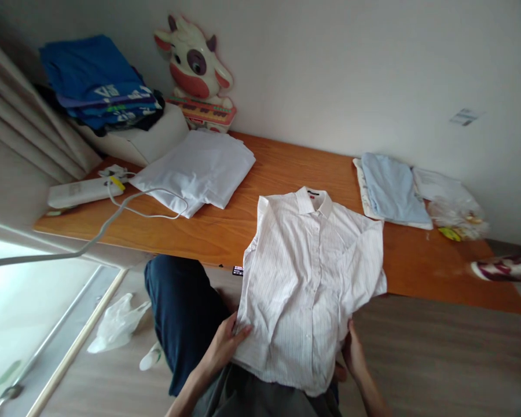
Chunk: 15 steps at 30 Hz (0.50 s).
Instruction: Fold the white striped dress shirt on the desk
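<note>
Fingers (238, 333) grip shirt (308, 278) hem; L+R sides.

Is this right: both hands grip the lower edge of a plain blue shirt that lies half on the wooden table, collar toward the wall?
Not quite. The head view shows the shirt is white with fine stripes, not plain blue. The rest holds: the left hand and right hand grip its lower edge, and it lies half on the wooden table, collar toward the wall.
</note>
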Each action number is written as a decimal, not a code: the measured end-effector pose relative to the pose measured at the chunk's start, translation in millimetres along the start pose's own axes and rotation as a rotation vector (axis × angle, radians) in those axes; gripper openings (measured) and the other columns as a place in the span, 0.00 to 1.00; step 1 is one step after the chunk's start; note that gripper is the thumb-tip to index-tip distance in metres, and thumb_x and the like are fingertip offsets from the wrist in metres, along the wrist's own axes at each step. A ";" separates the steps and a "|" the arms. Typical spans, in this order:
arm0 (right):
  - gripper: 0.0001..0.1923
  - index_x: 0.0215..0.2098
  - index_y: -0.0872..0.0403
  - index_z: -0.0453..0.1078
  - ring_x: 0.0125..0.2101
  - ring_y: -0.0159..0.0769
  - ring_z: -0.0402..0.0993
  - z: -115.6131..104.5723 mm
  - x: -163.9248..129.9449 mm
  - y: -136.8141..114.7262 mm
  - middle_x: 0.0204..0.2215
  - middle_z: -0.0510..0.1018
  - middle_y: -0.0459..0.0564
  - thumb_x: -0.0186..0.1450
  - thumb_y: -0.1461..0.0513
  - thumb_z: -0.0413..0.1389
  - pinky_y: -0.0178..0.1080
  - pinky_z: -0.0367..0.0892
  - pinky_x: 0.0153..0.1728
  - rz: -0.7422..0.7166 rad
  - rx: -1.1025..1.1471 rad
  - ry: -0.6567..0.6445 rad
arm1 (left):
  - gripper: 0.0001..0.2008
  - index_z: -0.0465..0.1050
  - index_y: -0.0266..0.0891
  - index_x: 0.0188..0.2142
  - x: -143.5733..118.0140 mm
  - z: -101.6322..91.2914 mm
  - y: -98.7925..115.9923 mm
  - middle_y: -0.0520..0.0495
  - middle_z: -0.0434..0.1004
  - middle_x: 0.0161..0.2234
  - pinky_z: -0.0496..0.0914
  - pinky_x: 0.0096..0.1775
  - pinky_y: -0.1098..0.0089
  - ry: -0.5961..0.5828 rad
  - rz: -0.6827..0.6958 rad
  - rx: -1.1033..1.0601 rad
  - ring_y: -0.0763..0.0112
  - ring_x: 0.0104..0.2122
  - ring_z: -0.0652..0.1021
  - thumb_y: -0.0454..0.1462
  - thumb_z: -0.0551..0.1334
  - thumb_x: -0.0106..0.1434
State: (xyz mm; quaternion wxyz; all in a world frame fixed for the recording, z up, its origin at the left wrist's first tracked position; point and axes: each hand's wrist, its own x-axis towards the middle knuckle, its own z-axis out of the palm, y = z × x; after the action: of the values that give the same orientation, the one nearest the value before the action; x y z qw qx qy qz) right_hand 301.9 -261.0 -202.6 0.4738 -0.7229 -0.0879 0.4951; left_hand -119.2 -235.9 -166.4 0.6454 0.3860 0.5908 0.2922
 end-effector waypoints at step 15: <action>0.29 0.33 0.51 0.85 0.47 0.67 0.85 -63.7 -29.8 -4.6 0.39 0.89 0.56 0.35 0.47 0.76 0.54 0.81 0.48 0.106 -0.111 0.018 | 0.23 0.78 0.38 0.45 -2.8 -11.4 -8.0 0.43 0.84 0.39 0.74 0.45 0.61 0.127 0.112 0.352 0.53 0.41 0.81 0.55 0.67 0.65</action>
State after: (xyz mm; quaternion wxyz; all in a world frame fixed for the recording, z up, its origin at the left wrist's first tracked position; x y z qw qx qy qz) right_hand 339.6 -314.4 -176.3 0.4070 -0.7560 -0.0724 0.5075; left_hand -131.4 -240.7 -171.7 0.5123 0.5060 0.6498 0.2435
